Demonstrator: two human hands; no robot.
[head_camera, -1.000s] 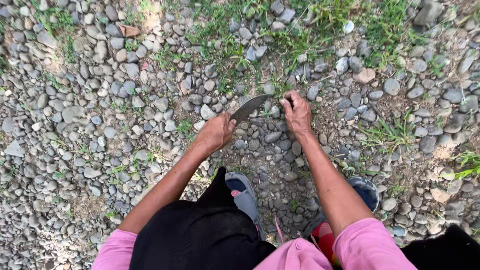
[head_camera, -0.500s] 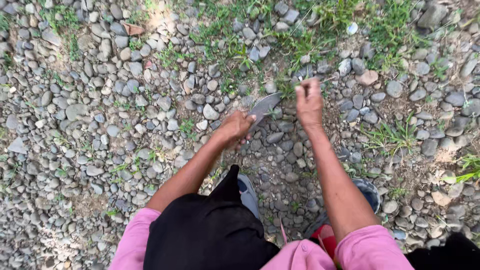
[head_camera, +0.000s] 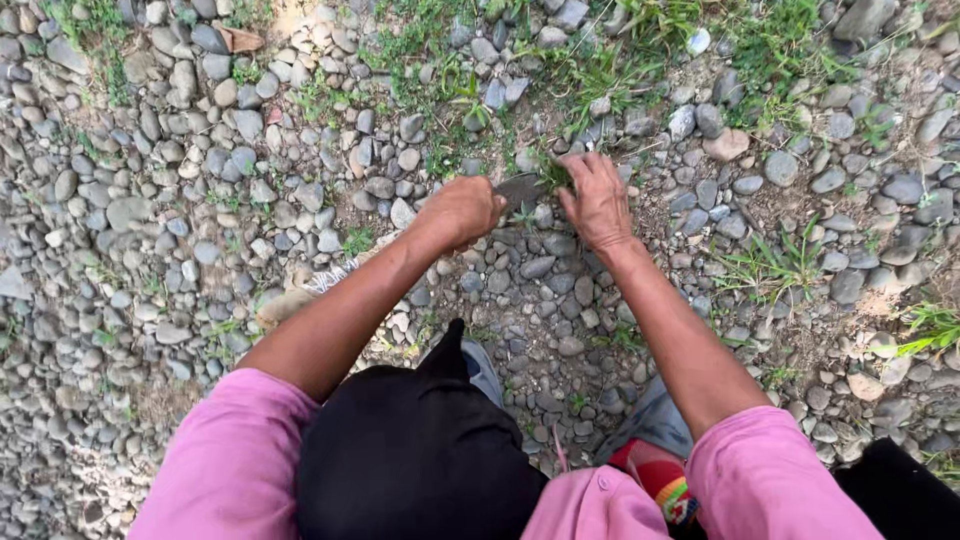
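Grass tuft (head_camera: 553, 175) pinched by right hand (head_camera: 598, 200); left hand (head_camera: 462, 211) grips blade (head_camera: 518, 190) beside it.

Ground (head_camera: 150, 300) of packed dirt, covered with grey rounded pebbles (head_camera: 240, 180). Patches of green grass (head_camera: 600, 70) among stones, thickest along top edge. One brown dry leaf (head_camera: 240, 40) upper left.
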